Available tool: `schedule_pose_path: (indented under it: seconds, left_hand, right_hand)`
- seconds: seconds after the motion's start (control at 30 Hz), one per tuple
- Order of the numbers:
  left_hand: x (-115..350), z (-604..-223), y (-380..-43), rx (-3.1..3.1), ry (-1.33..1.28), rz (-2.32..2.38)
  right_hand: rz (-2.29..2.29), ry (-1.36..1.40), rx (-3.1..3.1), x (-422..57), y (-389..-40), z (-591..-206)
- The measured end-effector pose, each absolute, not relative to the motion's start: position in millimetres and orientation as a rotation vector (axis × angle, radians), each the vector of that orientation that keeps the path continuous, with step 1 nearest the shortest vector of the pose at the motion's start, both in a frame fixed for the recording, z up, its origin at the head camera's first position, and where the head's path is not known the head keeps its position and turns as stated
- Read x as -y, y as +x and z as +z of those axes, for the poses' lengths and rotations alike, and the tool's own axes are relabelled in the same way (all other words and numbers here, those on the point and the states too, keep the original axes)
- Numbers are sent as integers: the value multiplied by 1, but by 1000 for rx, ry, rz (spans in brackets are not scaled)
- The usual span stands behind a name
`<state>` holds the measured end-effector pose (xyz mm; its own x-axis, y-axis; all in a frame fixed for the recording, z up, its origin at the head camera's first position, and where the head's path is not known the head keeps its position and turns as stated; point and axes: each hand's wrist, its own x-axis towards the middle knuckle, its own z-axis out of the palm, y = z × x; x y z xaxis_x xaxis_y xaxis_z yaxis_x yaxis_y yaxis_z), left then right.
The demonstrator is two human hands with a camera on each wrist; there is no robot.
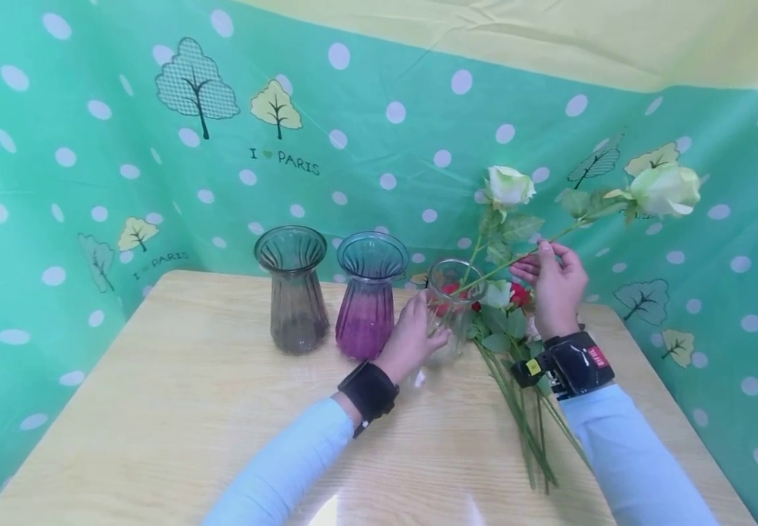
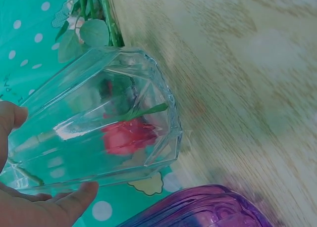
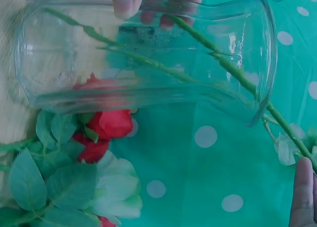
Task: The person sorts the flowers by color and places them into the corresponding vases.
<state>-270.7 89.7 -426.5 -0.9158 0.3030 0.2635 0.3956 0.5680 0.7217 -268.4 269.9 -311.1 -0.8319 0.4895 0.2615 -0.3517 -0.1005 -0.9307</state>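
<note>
A clear glass vase [image 1: 450, 349] stands upright at the table's back right. My left hand [image 1: 413, 337] grips its side, thumb and fingers around the glass in the left wrist view. One white rose [image 1: 510, 187] leans in the vase, its stem inside. My right hand [image 1: 558, 286] pinches the stem [image 3: 237, 74] of a second white rose [image 1: 665, 191] above the rim. That stem slants down through the vase mouth, and its lower part shows inside the glass in the right wrist view. The bloom tilts off to the right.
Left of the clear vase stand a purple-and-teal vase [image 1: 366, 307] and a smoky grey vase [image 1: 296, 307]. More roses lie on the wooden table [image 1: 188, 409] to the right, with red blooms [image 3: 113, 123], a white bloom [image 3: 118, 185] and long stems [image 1: 517, 409]. A polka-dot cloth [image 1: 353, 95] hangs behind.
</note>
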Motion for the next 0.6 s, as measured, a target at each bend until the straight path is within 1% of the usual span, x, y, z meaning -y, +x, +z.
schedule_pose_path:
  seconds: [0.4, 0.6]
  left_hand:
    - [-91, -428, -270, 2680, -592, -1313]
    - [-90, -427, -269, 2692, -587, -1295]
  right_hand:
    - [1625, -72, 2083, -255, -270, -319]
    - [1499, -117, 2290, -247, -268, -319]
